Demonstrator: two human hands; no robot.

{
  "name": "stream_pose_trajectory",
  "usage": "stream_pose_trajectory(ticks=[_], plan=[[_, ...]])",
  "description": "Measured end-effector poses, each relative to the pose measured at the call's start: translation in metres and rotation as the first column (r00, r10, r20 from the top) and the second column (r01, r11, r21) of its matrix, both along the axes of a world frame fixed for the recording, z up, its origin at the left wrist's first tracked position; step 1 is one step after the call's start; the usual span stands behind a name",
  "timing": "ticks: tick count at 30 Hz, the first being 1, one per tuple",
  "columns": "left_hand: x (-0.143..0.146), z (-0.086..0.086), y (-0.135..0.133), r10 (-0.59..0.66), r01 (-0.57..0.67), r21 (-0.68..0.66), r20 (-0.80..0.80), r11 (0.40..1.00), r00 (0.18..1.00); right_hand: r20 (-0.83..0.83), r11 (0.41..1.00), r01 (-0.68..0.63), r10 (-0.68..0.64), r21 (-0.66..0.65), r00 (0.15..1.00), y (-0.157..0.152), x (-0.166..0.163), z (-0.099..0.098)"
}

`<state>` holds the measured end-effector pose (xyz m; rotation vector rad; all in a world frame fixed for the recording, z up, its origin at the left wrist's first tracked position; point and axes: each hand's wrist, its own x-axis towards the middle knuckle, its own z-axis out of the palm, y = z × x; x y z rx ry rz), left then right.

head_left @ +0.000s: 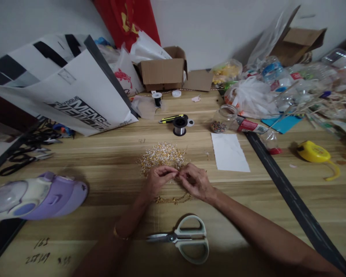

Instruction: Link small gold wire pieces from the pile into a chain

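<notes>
Scissors, pale-handled, are laid at the lower centre of the frame on the wooden surface, just below a gold chain. At centre frame, the left hand and right hand are brought together, fingers pinched narrow on a small gold piece at the near edge of a heap of gold findings. Listed elsewhere: a wire spool above centre, a white paper slip to the right, a purple bottle at lower left.
</notes>
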<state>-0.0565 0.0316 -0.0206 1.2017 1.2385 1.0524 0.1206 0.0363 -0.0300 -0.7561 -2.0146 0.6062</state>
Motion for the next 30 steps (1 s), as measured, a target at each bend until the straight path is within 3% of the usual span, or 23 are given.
stream_pose_trajectory(ticks=[30], plan=[[-0.0006, -0.0045, -0.0029, -0.054, 0.07, 0.143, -0.119, 0.987, 0.991, 0.022, 1.0, 0.009, -0.008, -0.012, 1.0, 0.0006, -0.0006, -0.0017]])
